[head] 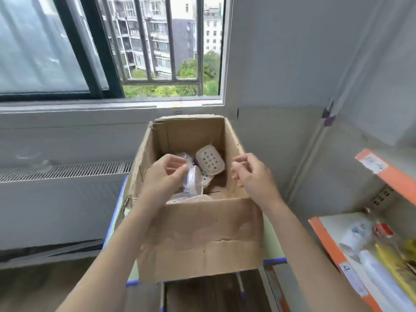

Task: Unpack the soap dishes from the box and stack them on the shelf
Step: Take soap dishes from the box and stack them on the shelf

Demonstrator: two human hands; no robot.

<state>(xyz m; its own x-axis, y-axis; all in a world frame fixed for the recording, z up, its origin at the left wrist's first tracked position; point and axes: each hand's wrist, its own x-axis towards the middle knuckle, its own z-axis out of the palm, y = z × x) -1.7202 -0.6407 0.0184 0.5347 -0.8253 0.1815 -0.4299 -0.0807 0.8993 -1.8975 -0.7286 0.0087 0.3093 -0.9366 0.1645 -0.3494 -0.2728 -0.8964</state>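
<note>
Cardboard box (198,239), open: left hand (165,174) pinching a wrapped soap dish (194,182), right hand (253,174) loosely curled, empty; slick wrapping may slip from fingers.

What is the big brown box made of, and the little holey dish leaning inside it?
The box looks like corrugated cardboard: matte brown, creased, with torn, frayed edges. The holey soap dish looks like plastic, pale and smooth with a slight sheen and neat round holes, though ceramic can't be ruled out. Others near the left hand seem wrapped in clear, crinkly film.
</note>
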